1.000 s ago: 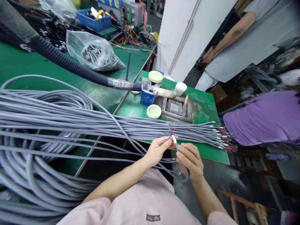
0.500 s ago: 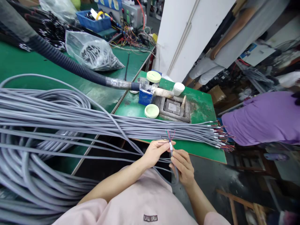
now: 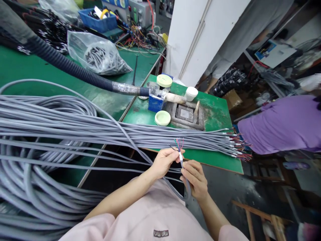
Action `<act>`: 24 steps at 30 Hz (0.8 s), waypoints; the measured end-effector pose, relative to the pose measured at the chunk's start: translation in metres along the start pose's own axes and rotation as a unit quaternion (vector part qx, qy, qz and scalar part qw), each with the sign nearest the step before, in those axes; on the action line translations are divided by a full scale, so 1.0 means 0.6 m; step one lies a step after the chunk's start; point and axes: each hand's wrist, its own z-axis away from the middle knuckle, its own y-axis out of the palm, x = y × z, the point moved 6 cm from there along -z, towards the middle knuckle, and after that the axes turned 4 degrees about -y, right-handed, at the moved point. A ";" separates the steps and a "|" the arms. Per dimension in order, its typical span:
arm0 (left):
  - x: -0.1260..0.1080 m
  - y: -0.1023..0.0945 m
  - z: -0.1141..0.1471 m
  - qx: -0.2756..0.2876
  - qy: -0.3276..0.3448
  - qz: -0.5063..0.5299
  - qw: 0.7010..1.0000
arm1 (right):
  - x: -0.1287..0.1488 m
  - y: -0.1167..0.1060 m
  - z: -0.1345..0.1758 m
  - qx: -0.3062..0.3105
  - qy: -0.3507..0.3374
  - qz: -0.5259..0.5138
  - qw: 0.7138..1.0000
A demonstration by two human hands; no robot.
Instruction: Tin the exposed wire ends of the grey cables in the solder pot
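My left hand (image 3: 166, 161) pinches at the grey multicore cable's (image 3: 188, 191) white-banded end; my right hand (image 3: 194, 178) grips below, five o'clock from centre. Towards ten, a plastic bag (image 3: 114, 63) holds short grey pieces (image 3: 95, 57); the blue basket's (image 3: 97, 25) contents are unclear.

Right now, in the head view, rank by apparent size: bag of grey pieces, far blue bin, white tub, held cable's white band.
1. Bag of grey pieces
2. Far blue bin
3. White tub
4. White band on held cable
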 end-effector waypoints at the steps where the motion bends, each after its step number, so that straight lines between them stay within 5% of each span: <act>1: -0.004 -0.002 0.000 -0.008 0.013 -0.016 1.000 | -0.002 0.001 0.005 -0.004 0.011 -0.006 1.000; 10: -0.017 -0.002 -0.003 -0.059 0.001 0.018 0.998 | -0.008 0.013 0.028 -0.038 0.070 -0.078 0.994; 15: -0.019 -0.003 -0.003 -0.068 0.001 0.026 0.997 | -0.003 0.018 0.015 -0.006 0.078 -0.107 0.991; 20: -0.016 0.005 0.000 -0.049 -0.023 0.022 0.998 | -0.030 0.012 0.011 -0.093 0.234 -0.153 0.956; 24: -0.014 0.022 0.005 -0.005 -0.033 0.001 0.999 | -0.046 0.024 0.003 -0.105 0.320 -0.182 0.924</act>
